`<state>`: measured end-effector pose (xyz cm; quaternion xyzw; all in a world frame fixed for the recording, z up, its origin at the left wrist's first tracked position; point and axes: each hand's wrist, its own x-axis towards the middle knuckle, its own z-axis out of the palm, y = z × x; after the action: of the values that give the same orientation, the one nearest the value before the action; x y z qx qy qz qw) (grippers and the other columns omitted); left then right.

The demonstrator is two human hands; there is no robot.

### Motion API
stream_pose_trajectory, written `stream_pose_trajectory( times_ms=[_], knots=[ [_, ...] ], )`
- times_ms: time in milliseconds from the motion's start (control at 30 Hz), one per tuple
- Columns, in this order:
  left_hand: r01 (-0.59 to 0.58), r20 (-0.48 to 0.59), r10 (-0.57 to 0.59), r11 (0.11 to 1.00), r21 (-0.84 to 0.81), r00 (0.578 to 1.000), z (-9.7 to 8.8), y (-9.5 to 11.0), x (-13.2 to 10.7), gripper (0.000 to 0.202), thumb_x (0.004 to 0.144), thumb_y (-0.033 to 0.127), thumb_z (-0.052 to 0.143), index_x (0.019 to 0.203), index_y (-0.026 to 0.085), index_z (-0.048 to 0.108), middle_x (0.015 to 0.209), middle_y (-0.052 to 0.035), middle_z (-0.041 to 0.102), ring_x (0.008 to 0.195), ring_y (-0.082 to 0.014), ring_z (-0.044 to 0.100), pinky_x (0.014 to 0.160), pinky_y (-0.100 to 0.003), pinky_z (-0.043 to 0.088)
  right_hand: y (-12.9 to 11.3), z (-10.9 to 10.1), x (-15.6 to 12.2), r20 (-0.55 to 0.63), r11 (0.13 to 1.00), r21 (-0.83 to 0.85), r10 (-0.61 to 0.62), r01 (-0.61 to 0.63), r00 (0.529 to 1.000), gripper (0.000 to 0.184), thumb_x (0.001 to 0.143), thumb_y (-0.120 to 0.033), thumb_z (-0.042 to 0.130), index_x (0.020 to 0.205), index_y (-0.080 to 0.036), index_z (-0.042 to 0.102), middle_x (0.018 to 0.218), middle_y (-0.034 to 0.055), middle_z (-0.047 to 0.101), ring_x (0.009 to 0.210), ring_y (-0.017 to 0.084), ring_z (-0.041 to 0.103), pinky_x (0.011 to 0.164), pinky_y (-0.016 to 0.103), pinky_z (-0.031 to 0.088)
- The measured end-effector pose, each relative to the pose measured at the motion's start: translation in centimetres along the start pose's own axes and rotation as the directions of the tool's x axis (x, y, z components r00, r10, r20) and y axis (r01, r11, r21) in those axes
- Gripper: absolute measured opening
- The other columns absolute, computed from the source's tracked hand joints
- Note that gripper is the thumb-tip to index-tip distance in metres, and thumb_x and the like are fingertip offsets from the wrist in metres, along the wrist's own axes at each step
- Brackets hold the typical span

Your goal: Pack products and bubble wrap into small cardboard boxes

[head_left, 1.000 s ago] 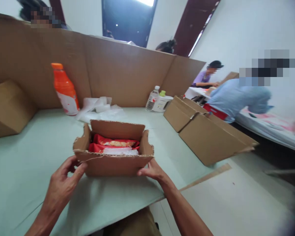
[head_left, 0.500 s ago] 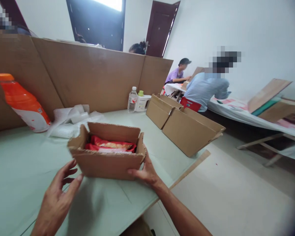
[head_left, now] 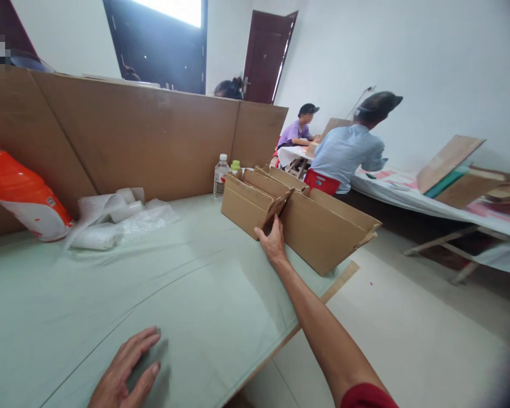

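Observation:
A small open cardboard box stands on the pale green tabletop, beside another box behind it. My right hand grips its near right corner, thumb on the front face and fingers along the end. What lies inside is hidden from this angle. Just right of that hand is a larger cardboard box, long and open at the top. My left hand hovers over the near part of the tabletop, fingers apart, holding nothing.
Bubble wrap and an orange bottle are at the left, before a cardboard partition. A clear water bottle stands behind the small box. One person in light blue sits at another table. The table edge runs along the right.
The small box has moved from the table's middle to the far right, against the other boxes, with my right hand on it. My left hand has drawn back towards me.

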<state>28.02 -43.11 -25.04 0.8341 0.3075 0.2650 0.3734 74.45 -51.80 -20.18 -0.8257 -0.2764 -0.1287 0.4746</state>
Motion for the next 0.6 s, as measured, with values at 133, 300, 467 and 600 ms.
stream_pose_trajectory(
  times_ms=[133, 300, 467, 600],
  knots=[
    [-0.078, 0.072, 0.074, 0.996, 0.051, 0.995, -0.5, -0.7, 0.0, 0.034, 0.088, 0.046, 0.061, 0.117, 0.033, 0.074, 0.132, -0.0037, 0.069, 0.120, -0.0247, 0.067, 0.095, -0.034, 0.059, 0.1, 0.2, -3.5, 0.091, 0.999, -0.047, 0.016, -0.011, 0.996, 0.067, 0.077, -0.032, 0.064, 0.139, -0.013, 0.049, 0.132, 0.0203, 0.061, 0.117, 0.032, 0.062, 0.100, 0.047, 0.049],
    [-0.098, 0.088, 0.092, 0.993, 0.073, 0.992, -0.6, -1.1, 0.1, 0.033, 0.090, 0.044, 0.059, 0.118, 0.033, 0.073, 0.133, -0.0039, 0.068, 0.121, -0.0242, 0.066, 0.097, -0.035, 0.058, -2.2, -0.1, -5.6, 0.226, 0.996, -0.079, -0.017, 0.036, 0.974, 0.028, 0.082, -0.032, 0.060, 0.105, -0.022, 0.070, 0.090, 0.0056, 0.075, 0.087, 0.024, 0.070, 0.087, 0.039, 0.052],
    [-0.161, 0.081, 0.152, 0.981, 0.111, 0.985, -0.6, -1.4, 0.1, 0.033, 0.091, 0.039, 0.060, 0.121, 0.033, 0.072, 0.134, -0.0040, 0.068, 0.123, -0.0231, 0.065, 0.098, -0.032, 0.057, -3.9, 1.2, -3.9, 0.345, 0.995, -0.058, -0.050, 0.075, 0.937, 0.016, 0.079, -0.028, 0.064, 0.090, -0.024, 0.074, 0.090, 0.0038, 0.076, 0.087, 0.022, 0.070, 0.083, 0.033, 0.052],
    [-0.206, 0.087, 0.198, 0.974, 0.097, 0.976, -0.9, -1.7, -0.1, 0.033, 0.090, 0.036, 0.062, 0.122, 0.035, 0.071, 0.131, -0.0028, 0.070, 0.119, -0.0219, 0.067, 0.097, -0.029, 0.057, -2.9, 1.2, -1.7, 0.373, 0.999, -0.050, -0.003, 0.023, 0.928, 0.042, 0.080, -0.022, 0.061, 0.121, -0.021, 0.068, 0.092, 0.0055, 0.075, 0.082, 0.021, 0.068, 0.081, 0.034, 0.052]
  ],
)
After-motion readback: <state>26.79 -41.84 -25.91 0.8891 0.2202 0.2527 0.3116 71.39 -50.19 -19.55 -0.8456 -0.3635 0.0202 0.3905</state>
